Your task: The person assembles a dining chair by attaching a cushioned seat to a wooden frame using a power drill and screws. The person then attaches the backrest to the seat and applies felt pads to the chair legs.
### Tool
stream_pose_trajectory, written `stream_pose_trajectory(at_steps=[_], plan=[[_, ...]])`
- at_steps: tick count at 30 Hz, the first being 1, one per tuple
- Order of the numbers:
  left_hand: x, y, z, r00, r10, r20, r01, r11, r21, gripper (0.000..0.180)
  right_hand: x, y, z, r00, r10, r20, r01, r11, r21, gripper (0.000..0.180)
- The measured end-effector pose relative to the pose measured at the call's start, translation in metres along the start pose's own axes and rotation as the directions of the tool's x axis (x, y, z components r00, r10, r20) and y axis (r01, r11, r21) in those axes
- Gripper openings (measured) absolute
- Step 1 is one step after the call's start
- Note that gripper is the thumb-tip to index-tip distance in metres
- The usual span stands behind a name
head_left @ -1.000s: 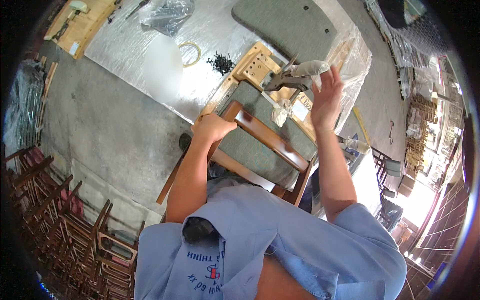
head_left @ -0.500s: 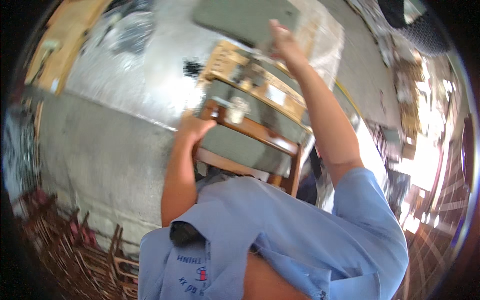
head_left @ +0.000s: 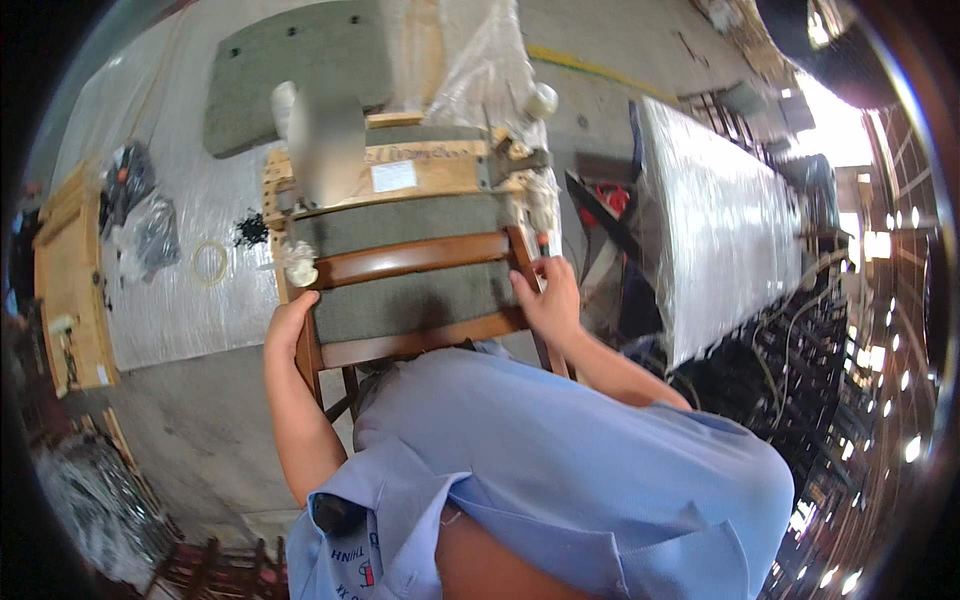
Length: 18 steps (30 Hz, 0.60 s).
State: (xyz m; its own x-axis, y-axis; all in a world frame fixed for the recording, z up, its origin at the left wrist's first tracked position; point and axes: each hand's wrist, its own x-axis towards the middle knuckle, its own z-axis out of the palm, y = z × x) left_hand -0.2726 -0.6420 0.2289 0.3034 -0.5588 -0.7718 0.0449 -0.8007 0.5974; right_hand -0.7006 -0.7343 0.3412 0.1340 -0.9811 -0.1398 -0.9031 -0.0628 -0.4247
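Note:
A brown wooden chair frame point(head_left: 425, 257) with a curved top rail stands right in front of my body. My left hand point(head_left: 288, 330) holds its left post, the thumb lying along the inner side. Around the right post bend the fingers of my right hand point(head_left: 553, 303). Grey-green padding point(head_left: 400, 295) shows between the rails. Just beyond the chair, a light wooden jig point(head_left: 440, 178) with a white paper label point(head_left: 393, 177) lies across the work surface. A crumpled whitish lump point(head_left: 300, 265) sits beside the top rail's left end.
A grey-green padded panel point(head_left: 285, 75) lies on the plastic-covered table point(head_left: 165, 320). Plastic bags point(head_left: 150, 240) and a tape ring point(head_left: 209, 262) are at left, near a wooden panel point(head_left: 70, 280). On the right stands a plastic-wrapped slab point(head_left: 715, 220) near stacked dark frames point(head_left: 790, 370).
My right hand has come back from the far side, near the padded panel, to the chair's right post. My left hand stays at the left post. The view has swung round.

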Motion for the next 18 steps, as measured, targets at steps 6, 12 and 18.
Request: stream_pose_trajectory(at_steps=[6,12,18], plan=[[0.014,-0.001,-0.005,0.996,-0.055,0.071,0.056,0.998,-0.014,0.08,0.036,0.084,0.03,0.528,0.206,0.824,-0.844,0.234,0.482,0.089],[0.013,-0.008,0.005,0.999,-0.048,-0.006,0.048,0.998,-0.034,0.079,0.042,0.053,-0.003,0.542,0.296,0.787,-0.837,0.278,0.472,0.087],[0.008,-0.008,0.009,0.999,0.017,0.045,-0.012,0.994,-0.111,0.072,0.041,0.098,0.037,0.553,0.296,0.779,-0.831,0.259,0.492,0.088]])
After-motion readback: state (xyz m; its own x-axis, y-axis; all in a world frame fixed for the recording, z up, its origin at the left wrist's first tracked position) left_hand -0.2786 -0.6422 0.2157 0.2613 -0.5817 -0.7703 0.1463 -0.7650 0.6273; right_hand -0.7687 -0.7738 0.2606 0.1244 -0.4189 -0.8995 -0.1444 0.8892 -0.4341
